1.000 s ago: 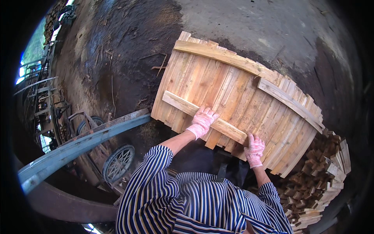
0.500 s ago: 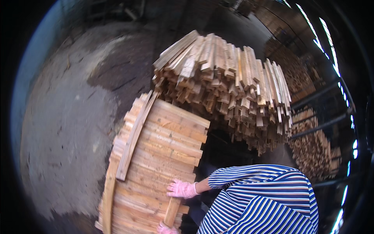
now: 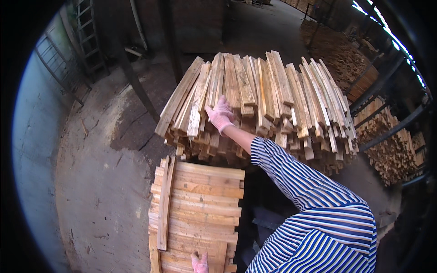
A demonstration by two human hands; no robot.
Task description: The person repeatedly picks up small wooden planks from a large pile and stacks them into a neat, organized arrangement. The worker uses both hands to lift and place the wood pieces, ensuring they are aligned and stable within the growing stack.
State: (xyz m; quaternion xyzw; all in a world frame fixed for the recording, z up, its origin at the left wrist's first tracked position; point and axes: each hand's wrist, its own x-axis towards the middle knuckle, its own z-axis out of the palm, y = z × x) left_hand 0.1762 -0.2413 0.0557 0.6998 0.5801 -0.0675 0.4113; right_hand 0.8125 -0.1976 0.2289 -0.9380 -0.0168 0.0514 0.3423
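Left hand [image 3: 199, 264] cut off at pallet [image 3: 200, 204] edge; grip unclear

Left hand [image 3: 199, 263] cut off (bottom edge).

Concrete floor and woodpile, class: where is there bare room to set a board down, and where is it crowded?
Bare concrete floor lies left of the wooden panel, running up toward the metal ladder. It is crowded ahead: the plank stack, under the gloved hand, leaves no gap, and more stacked wood fills the right.
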